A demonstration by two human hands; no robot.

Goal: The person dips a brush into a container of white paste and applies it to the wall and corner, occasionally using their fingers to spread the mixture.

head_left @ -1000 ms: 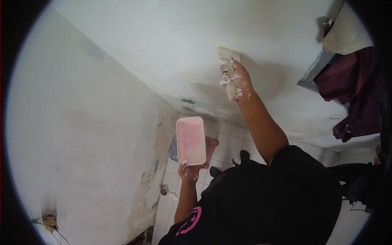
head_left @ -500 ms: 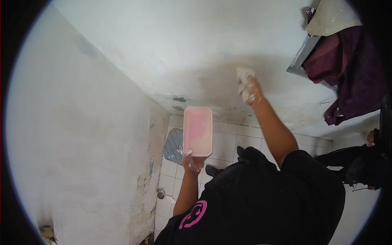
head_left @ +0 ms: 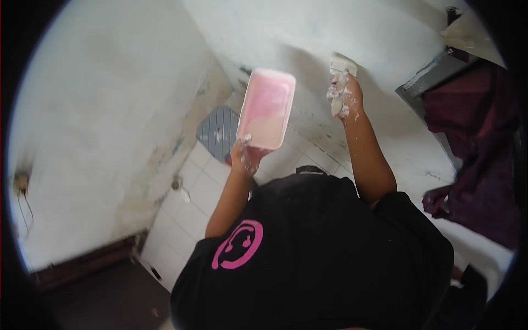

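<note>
1. The right hand (head_left: pixel 345 99), fingers caked in white putty, is wrapped tight round the handle of a putty knife (head_left: pixel 342 65). The blade lies against the white wall (head_left: pixel 308 33), just above the knuckles.
2. The left hand (head_left: pixel 246 155) pinches the near short edge of a pink tray (head_left: pixel 268 104), fingers closed on its rim. The tray is raised and tilted, near the knife but not touching it, with pale putty (head_left: pixel 263 131) in its near end.
3. The step looks like skimming putty onto the wall. The next move calls for even blade pressure, then a short reach across to the tray to reload.
4. The room corner (head_left: pixel 223 74) lies left of the tray. A grey door frame (head_left: pixel 426 80) and a maroon cloth (head_left: pixel 484 143) bound the right, with open plaster between and a tiled floor (head_left: pixel 192 192) below.
</note>
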